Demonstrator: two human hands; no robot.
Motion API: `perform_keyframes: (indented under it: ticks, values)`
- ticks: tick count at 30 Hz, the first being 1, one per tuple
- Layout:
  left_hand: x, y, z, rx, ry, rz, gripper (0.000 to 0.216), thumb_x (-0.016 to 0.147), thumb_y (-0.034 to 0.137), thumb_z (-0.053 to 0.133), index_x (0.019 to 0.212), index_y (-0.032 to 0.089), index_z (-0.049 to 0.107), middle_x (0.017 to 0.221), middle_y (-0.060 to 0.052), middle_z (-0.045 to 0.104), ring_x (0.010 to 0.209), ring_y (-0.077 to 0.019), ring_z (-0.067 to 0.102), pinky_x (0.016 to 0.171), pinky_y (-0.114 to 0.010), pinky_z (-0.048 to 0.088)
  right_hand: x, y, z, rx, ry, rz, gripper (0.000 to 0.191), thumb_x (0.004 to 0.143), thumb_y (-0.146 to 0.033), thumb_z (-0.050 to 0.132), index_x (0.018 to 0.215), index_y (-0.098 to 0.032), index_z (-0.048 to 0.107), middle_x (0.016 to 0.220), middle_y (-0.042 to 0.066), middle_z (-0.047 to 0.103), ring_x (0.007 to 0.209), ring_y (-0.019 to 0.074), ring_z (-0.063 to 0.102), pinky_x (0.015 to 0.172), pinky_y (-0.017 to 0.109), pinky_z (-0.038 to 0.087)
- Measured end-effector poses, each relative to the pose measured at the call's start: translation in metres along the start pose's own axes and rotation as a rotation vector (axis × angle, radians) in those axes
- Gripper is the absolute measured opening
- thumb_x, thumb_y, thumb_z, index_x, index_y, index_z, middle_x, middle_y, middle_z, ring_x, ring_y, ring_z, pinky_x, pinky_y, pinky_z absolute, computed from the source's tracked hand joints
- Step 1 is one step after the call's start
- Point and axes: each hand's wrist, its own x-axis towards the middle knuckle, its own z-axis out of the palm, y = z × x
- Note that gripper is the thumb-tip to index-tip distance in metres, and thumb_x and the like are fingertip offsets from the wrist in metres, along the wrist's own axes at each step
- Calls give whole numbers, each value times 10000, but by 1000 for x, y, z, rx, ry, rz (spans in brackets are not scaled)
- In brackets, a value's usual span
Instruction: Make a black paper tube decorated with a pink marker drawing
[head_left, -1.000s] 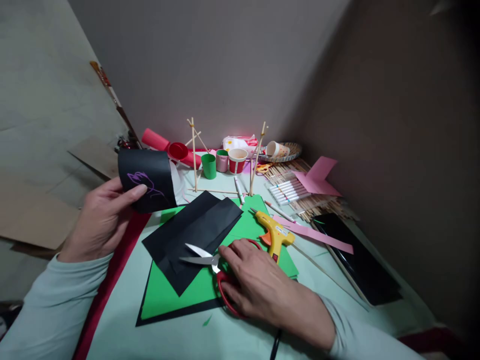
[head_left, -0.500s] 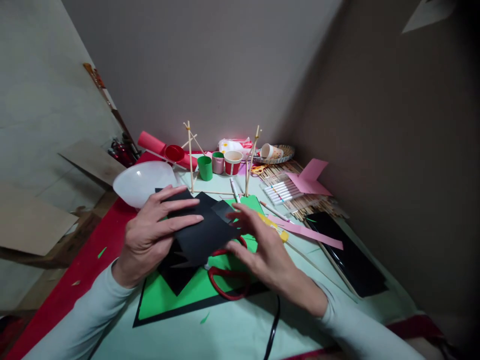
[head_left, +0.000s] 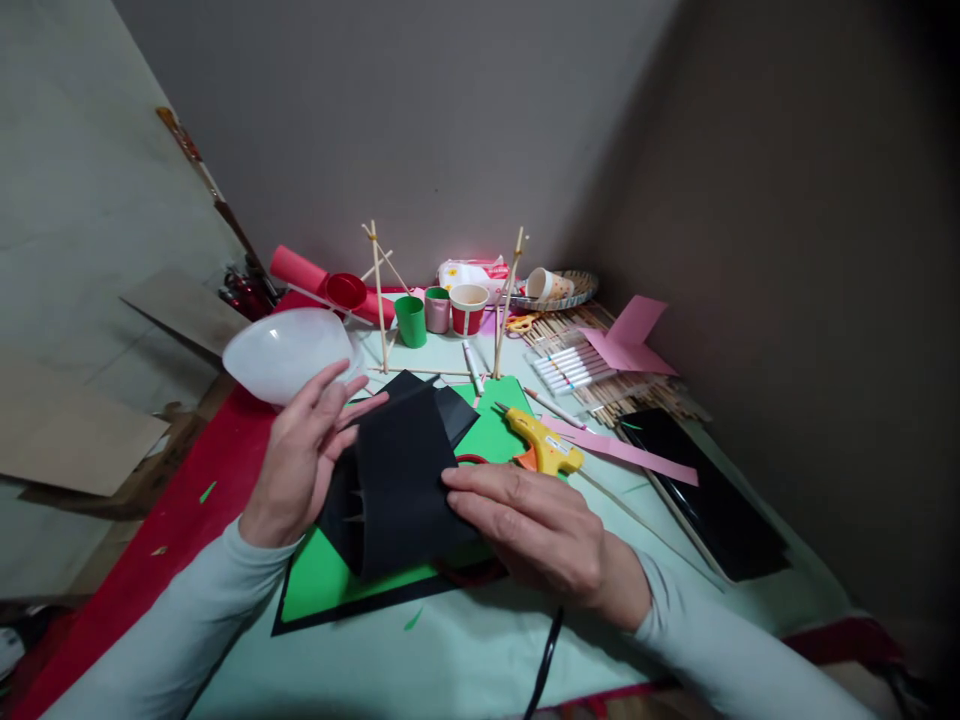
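Note:
My left hand (head_left: pixel 304 450) and my right hand (head_left: pixel 529 530) both hold a sheet of black paper (head_left: pixel 401 475) above the table. Left fingers curl round its left edge. Right fingers press flat on its lower right part. The paper bends upward between them. Under it lies a green sheet (head_left: pixel 330 585) with a black border. Red scissors (head_left: pixel 472 575) lie beneath my right hand, mostly hidden. A yellow glue gun (head_left: pixel 541 445) rests just right of the paper.
A white plastic bowl (head_left: pixel 285 350) sits behind my left hand. At the back stand a wooden stick frame (head_left: pixel 379 300), a green cup (head_left: pixel 411 320), a red-and-white cup (head_left: pixel 468 308) and a red roll (head_left: pixel 300 270). Markers (head_left: pixel 574 368), pink paper (head_left: pixel 630 340) and a black tray (head_left: pixel 705 490) lie on the right.
My left hand brought the small black piece down to the table. My right hand left the scissors. Both hands now hold the larger black sheet and have bent it upward.

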Motion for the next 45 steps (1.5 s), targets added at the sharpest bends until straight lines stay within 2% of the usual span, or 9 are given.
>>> perform_keyframes:
  ticks: [2, 6, 11, 14, 20, 25, 31, 36, 45]
  values:
    - [1, 3, 3, -190, -3, -142, 423, 948, 402, 665, 1312, 188, 639, 1441, -164, 644, 1342, -294, 621, 1031, -370, 568, -1, 1, 2, -1, -9, -3, 242, 999, -83, 546, 1192, -87, 693, 1184, 201, 782, 1154, 212, 744, 941, 291, 634]
    - [4, 6, 3, -292, 94, -138, 254, 916, 231, 703, 1164, 180, 686, 1416, -133, 667, 1402, -246, 571, 1116, -313, 515, -3, 2, 7, 23, -8, -13, 256, 969, -50, 566, 1198, -73, 679, 1165, 211, 780, 1126, 216, 751, 931, 286, 635]
    - [6, 1, 0, -255, -121, -236, 255, 853, 262, 771, 1089, 175, 726, 1196, -102, 784, 1200, -305, 711, 992, -381, 624, -2, -1, 12, 73, -46, -31, 246, 983, -66, 534, 1188, -75, 670, 1151, 215, 780, 1064, 219, 765, 898, 302, 644]
    - [2, -5, 1, -187, -124, -221, 291, 769, 268, 857, 1022, 184, 739, 1044, -66, 816, 1026, -282, 774, 861, -330, 665, 2, -5, 12, 141, -41, 52, 210, 990, -91, 535, 1136, -99, 685, 1068, 186, 800, 955, 206, 781, 809, 286, 644]
    - [-17, -7, 12, -1, -192, -114, 362, 747, 322, 885, 1080, 232, 777, 931, -5, 813, 877, -228, 776, 640, -228, 623, 11, -9, 9, 376, 70, 719, 105, 963, -256, 651, 923, -192, 724, 707, 11, 724, 564, 120, 645, 567, 242, 521]
    - [-30, -7, 15, 253, -234, 19, 302, 847, 372, 798, 1139, 293, 801, 1129, -3, 807, 1001, -258, 759, 872, -344, 634, 14, 1, 9, 868, 107, 1198, 322, 842, -480, 775, 809, -196, 626, 578, -62, 554, 485, 81, 507, 491, 204, 377]
    - [-41, -12, 13, 406, -158, 336, 236, 970, 273, 652, 1132, 364, 797, 1131, 64, 813, 1128, -235, 738, 1096, -413, 551, 10, 8, 11, 1167, 63, 1298, 408, 822, -507, 791, 722, -173, 579, 554, -72, 499, 496, 52, 383, 499, 190, 257]
    - [-47, -13, 11, 436, -278, 574, 423, 951, 72, 566, 1076, 392, 812, 1153, 106, 805, 1078, -197, 764, 1051, -380, 578, 10, 10, 11, 1220, 53, 1316, 352, 775, -435, 828, 787, -177, 588, 605, -91, 439, 508, 47, 323, 494, 189, 224]
    - [-45, -12, 12, 455, -358, 712, 312, 903, 132, 701, 1059, 374, 823, 1170, 43, 807, 1098, -273, 762, 979, -454, 619, 12, 12, 2, 1181, 67, 1318, 232, 824, -286, 737, 1015, -224, 622, 658, -97, 447, 554, 59, 365, 520, 157, 294]
